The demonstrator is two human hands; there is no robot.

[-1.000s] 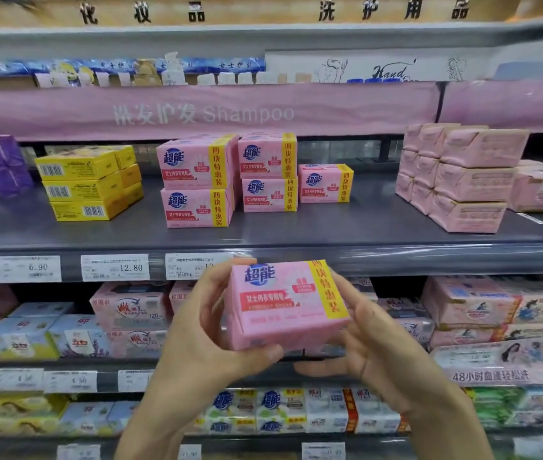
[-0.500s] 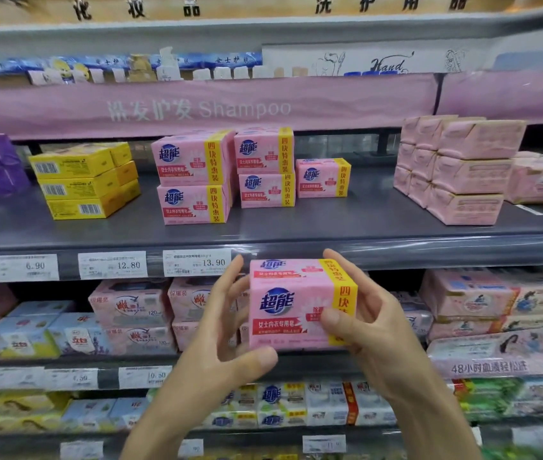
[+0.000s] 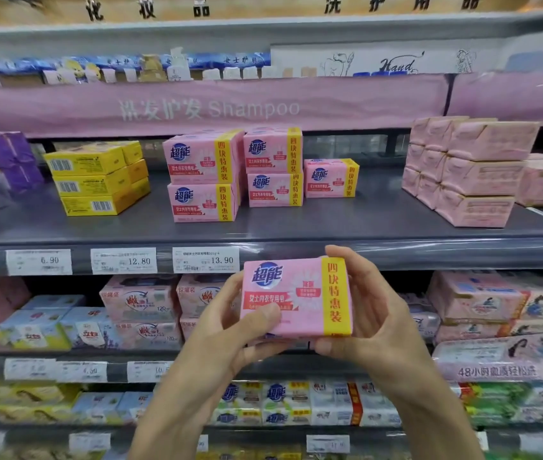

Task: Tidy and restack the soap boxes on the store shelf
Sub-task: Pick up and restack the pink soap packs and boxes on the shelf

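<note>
1. Head view: you are gripping the pink soap box (image 3: 296, 297) just in front of the shelf lip (image 3: 429, 254), left hand (image 3: 227, 330) thumb pressing its face, right hand (image 3: 372, 313) fingers curling round its right end.
2. Lifting it level onto the lone box (image 3: 331, 178), label outward, is looking wisest.

Two bare hands on bare forearms are in view: the left hand (image 3: 227, 336) shows just below the 13.90 price tag (image 3: 206, 259), the right hand (image 3: 379, 313) below and to the right of that tag. The fingers are slender, the wrists narrow, and both forearms run uncovered to the lower edge of view.
</note>
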